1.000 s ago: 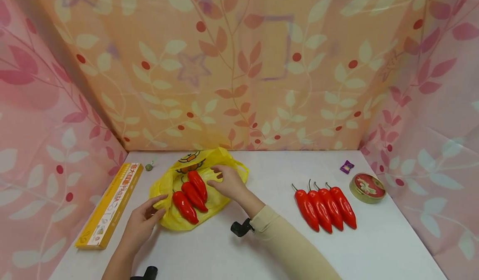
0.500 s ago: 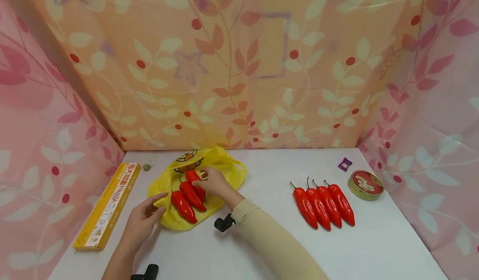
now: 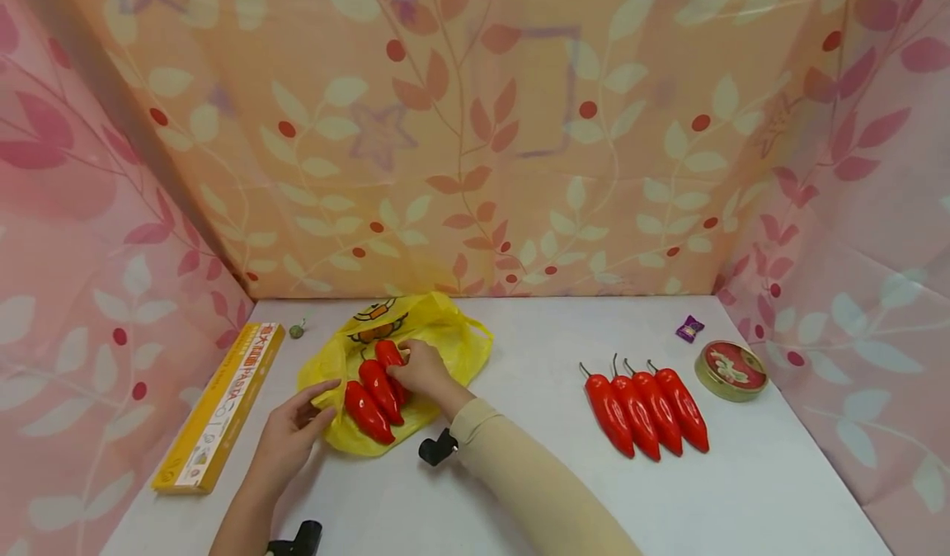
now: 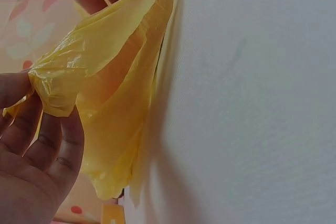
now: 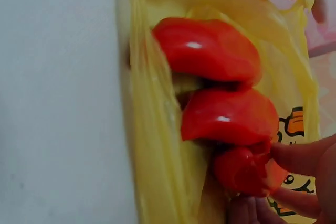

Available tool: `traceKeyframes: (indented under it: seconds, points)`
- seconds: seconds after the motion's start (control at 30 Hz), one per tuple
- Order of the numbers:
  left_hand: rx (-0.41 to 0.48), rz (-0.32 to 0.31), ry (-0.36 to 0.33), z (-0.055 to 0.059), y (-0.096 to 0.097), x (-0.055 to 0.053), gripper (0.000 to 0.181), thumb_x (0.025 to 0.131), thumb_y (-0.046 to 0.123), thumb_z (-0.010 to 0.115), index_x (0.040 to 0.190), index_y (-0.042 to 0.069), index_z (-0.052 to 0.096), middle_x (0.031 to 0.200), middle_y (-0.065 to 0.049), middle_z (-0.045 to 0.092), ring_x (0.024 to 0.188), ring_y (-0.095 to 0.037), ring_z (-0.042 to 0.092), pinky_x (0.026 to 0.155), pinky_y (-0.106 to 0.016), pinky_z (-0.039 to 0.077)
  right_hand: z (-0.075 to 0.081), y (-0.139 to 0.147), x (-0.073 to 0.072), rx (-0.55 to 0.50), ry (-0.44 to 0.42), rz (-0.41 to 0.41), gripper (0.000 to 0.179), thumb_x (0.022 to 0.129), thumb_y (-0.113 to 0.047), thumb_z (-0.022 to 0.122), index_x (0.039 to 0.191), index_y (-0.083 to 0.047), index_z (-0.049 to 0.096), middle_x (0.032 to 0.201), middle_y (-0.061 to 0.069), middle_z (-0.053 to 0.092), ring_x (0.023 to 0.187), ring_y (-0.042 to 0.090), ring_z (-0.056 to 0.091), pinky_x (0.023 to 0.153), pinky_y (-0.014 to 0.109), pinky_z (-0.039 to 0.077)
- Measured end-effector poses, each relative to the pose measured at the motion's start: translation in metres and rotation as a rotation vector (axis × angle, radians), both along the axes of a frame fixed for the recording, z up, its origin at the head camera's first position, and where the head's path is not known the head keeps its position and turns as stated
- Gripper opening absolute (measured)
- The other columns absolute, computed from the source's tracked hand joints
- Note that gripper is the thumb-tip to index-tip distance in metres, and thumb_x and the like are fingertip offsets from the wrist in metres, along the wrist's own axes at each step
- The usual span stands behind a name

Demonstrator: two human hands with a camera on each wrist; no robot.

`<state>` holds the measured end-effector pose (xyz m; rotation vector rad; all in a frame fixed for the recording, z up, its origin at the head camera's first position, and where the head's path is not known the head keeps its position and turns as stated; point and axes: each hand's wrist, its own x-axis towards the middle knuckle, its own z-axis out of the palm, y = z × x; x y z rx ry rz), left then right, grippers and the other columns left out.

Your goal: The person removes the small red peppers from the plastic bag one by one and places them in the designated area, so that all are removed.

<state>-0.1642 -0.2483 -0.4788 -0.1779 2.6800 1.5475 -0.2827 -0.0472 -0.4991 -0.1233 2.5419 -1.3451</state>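
Note:
In the head view, a yellow plastic bag [image 3: 463, 343] lies left of the middle of the table with its mouth spread. Three red chili peppers rest in it side by side: a near-left pepper [image 3: 369, 414], a middle pepper [image 3: 380, 387] and a far-right pepper [image 3: 387, 351]. My right hand [image 3: 426, 372] grips the far-right pepper; in the right wrist view, thumb and fingers close around that pepper [image 5: 239, 171], partly covering it. My left hand [image 3: 292, 431] pinches the bag's left edge, and the left wrist view shows the plastic [image 4: 113, 124] pulled up between thumb and fingers.
Several red chili peppers [image 3: 646, 414] lie in a row on the right. Beyond them are a round tin [image 3: 732, 370] and a purple wrapped candy [image 3: 689, 329]. A yellow pasta box [image 3: 218, 412] lies at the left, with a small green round thing [image 3: 297, 329] behind it. Patterned cloth surrounds the table.
My right hand has moved left over the bag, from beside the peppers onto the far-right one, and now grips it. The left hand keeps its place at the bag's edge.

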Motion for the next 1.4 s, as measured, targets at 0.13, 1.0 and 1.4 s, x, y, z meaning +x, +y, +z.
traceKeyframes:
  seconds: [0.13,1.0,1.4]
  points:
    - [-0.002,-0.006,0.017,0.0,0.002,0.0,0.043,0.101,0.03,0.063,0.143,0.026,0.057,0.135,-0.008,0.06,0.103,-0.022,0.055,0.079,-0.023,0.054,-0.002,0.0,-0.001,0.074,0.041,0.033,0.056,0.091,-0.027,0.076,0.14,-0.01,0.055,0.114,0.006,0.065,0.093,0.017,0.059,0.087,0.033,0.058]
    - [-0.01,-0.021,-0.004,-0.004,-0.004,0.0,0.044,0.101,0.03,0.063,0.144,0.025,0.056,0.14,-0.009,0.058,0.105,-0.021,0.057,0.078,-0.021,0.054,0.043,0.092,0.05,-0.141,0.001,0.149,0.05,0.09,-0.024,0.072,0.132,-0.014,0.048,0.109,0.006,0.062,0.088,0.02,0.059,0.07,0.03,0.056]
    - [-0.004,-0.02,-0.029,-0.004,-0.005,0.001,0.044,0.101,0.031,0.063,0.144,0.025,0.055,0.138,-0.008,0.058,0.104,-0.021,0.056,0.078,-0.023,0.054,0.05,0.142,0.059,-0.244,-0.026,0.092,0.059,0.097,-0.037,0.066,0.148,-0.016,0.046,0.114,0.013,0.062,0.082,0.032,0.065,0.063,0.027,0.054]
